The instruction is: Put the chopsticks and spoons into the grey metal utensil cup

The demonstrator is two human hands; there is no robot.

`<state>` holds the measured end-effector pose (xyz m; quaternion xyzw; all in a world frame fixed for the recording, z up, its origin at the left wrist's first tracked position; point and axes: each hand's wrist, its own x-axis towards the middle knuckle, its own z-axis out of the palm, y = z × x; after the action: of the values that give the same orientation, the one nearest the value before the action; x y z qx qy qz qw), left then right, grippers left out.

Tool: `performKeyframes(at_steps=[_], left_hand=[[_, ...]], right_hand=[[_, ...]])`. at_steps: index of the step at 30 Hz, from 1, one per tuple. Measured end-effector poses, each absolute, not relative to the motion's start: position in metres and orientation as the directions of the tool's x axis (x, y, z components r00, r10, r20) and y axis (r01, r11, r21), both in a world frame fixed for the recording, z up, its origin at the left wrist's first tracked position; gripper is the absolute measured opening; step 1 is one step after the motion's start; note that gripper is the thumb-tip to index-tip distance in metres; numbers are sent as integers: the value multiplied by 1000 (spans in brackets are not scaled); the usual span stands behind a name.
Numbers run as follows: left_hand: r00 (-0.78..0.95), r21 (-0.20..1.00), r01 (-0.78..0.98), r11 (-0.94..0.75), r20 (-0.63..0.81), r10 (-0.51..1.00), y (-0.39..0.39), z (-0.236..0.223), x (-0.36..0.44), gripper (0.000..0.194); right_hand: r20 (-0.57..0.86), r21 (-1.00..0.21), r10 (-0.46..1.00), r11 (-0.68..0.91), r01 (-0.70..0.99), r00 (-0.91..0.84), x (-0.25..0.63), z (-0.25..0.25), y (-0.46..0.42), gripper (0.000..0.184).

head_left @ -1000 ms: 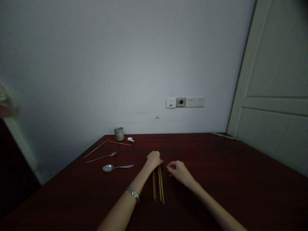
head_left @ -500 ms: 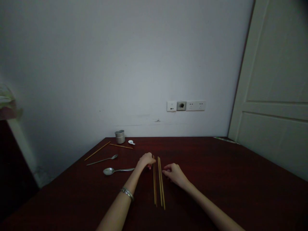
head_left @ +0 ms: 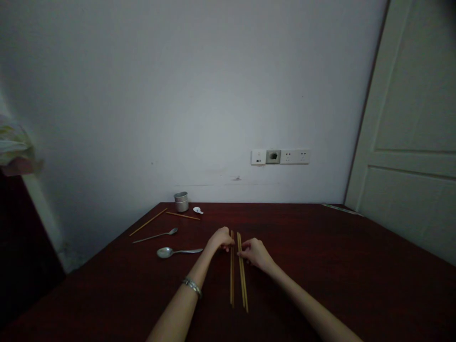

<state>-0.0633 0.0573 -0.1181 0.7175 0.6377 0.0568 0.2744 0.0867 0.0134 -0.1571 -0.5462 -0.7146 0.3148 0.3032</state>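
Note:
Two pairs of wooden chopsticks lie lengthwise side by side on the dark red table. At the far part of the left pair of chopsticks (head_left: 231, 285), my left hand (head_left: 221, 238) has its fingers curled, thumb and fingertips on the sticks. My right hand (head_left: 258, 254) pinches the right pair of chopsticks (head_left: 245, 285) from the right side, near their far ends. The near ends of both pairs rest on the tabletop, with a narrow gap between the pairs. A metal bracelet (head_left: 193, 287) circles my left wrist.
Left of my hands lie a metal spoon (head_left: 164, 252) and a thinner long-handled spoon (head_left: 173, 231). Behind them are two single chopsticks, one slanted (head_left: 149, 221) and one crosswise (head_left: 183, 215). A metal cup (head_left: 181, 204) and a small white spoon (head_left: 197, 210) are near the wall (head_left: 213, 95).
My right hand has moved left and closed on the right pair of chopsticks. My left hand stays at the left pair. The whole view has shifted slightly.

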Motion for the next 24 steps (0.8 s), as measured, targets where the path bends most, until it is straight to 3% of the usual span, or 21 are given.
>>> performKeyframes(at_steps=[14, 24], left_hand=[[154, 451, 892, -27, -249, 956, 52, -114, -64, 24], [9, 400, 916, -35, 65, 998, 52, -61, -81, 26]], right_hand=[[3, -846, 980, 110, 522, -201, 88, -158, 17, 23], [249, -670, 945, 325, 667, -210, 108, -147, 53, 30]])
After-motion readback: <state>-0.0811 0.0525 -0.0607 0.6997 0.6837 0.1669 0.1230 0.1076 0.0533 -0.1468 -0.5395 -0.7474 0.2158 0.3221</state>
